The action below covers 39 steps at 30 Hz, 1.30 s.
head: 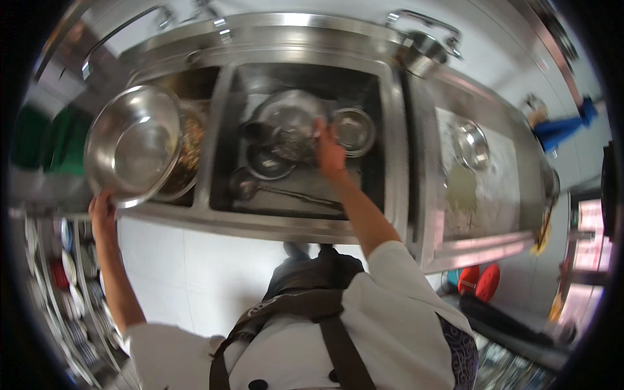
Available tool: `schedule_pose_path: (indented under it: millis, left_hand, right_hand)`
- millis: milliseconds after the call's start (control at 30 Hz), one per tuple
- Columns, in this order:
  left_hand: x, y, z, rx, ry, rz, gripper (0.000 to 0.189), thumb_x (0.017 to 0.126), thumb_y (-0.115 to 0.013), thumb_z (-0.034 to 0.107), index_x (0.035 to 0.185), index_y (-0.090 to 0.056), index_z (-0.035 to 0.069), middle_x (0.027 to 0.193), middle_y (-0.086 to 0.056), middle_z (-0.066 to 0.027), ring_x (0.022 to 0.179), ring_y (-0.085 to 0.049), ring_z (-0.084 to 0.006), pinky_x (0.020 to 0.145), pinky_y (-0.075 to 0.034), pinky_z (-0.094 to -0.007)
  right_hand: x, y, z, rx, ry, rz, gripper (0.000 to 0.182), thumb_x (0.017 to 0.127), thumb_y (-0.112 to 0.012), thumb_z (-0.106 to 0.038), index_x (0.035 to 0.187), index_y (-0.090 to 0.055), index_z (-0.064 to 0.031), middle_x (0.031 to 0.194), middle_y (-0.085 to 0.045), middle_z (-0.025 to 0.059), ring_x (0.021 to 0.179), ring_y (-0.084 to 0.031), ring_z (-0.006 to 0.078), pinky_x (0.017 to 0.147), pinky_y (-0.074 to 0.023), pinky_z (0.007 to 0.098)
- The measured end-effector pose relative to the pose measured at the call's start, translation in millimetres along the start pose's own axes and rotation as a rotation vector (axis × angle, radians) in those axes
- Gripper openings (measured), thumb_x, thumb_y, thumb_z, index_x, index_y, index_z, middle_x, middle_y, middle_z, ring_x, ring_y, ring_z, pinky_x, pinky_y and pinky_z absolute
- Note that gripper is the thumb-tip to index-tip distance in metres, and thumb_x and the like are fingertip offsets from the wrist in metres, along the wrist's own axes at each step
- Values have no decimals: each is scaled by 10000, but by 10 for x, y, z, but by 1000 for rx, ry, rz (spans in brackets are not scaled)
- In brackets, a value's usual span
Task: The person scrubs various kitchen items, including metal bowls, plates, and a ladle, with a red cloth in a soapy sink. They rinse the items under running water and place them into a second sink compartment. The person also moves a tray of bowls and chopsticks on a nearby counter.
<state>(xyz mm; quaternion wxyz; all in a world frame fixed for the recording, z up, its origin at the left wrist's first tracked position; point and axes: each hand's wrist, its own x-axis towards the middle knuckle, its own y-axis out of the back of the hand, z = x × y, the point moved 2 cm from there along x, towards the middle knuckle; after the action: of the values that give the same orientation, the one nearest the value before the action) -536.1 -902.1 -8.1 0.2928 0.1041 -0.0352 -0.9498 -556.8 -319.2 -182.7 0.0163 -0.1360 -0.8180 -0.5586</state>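
Note:
At the left, my left hand (102, 209) grips the near rim of a large stainless steel bowl (144, 141). The bowl is tilted, its shiny inside facing me, above a container of food scraps (191, 151). Inside the middle sink basin (312, 202), my right hand (330, 148) reaches among metal dishes. Motion blurs its fingers, so a grip cannot be made out. Left of those fingers lies a wide metal bowl (290, 107); on their right stands a round metal container (353, 130). A smaller bowl (270, 166) and a long-handled ladle (292, 194) lie nearer to me.
Swing faucets (127, 27) are mounted along the back wall. A steel pot (423, 54) stands at the back right corner. The right basin (529, 195) holds a small metal bowl (472, 145). Plates fill a rack (73, 292) at lower left; red round objects (487, 282) are at lower right.

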Motion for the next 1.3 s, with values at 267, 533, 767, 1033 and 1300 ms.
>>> schedule_pose_path:
  millis: [267, 533, 767, 1033, 1300]
  left_hand:
    - [-1413, -984, 703, 94, 123, -359, 78, 711, -591, 94, 778, -604, 56, 752, -554, 22, 735, -505, -73, 682, -401, -207]
    - [-3105, -3874, 772, 159, 182, -819, 139, 711, -613, 106, 834, -587, 47, 823, -545, -12, 725, -528, -112, 602, -443, -234]
    - [-4610, -5908, -161, -3, 563, -1288, 155, 741, -575, 74, 778, -533, -71, 759, -544, -138, 687, -578, -217, 696, -526, -378]
    - [-6073, -6802, -1282, 274, 783, -1175, 228, 731, -574, 72, 838, -510, -119, 773, -557, -182, 586, -595, -266, 471, -541, -285]
    - [-6214, -6672, -2026, 454, 874, -1317, 425, 784, -549, 317, 1040, -469, -13, 872, -541, -133, 688, -599, -243, 541, -535, -340]
  right_hand:
    - [-451, -292, 111, 403, -330, -114, 591, 708, -525, -62, 1237, -260, -81, 926, -544, 222, 781, -555, 382, 660, -459, 437]
    - [-743, -589, 382, 1050, -992, -356, 599, 645, -651, -162, 1120, -353, 49, 927, -565, 236, 849, -578, 329, 642, -506, 394]
    - [-828, -526, 295, 1302, -1040, -493, 496, 721, -608, -266, 1083, -451, 34, 998, -545, 202, 845, -576, 311, 656, -486, 399]
    - [-1254, -495, 502, 1159, -929, -218, 493, 674, -616, -173, 1089, -428, 13, 988, -543, 218, 915, -537, 337, 762, -432, 390]
    - [-1158, 56, 728, 1069, -770, -52, 443, 645, -610, -75, 1048, -439, -8, 959, -553, 199, 905, -534, 344, 783, -422, 377]
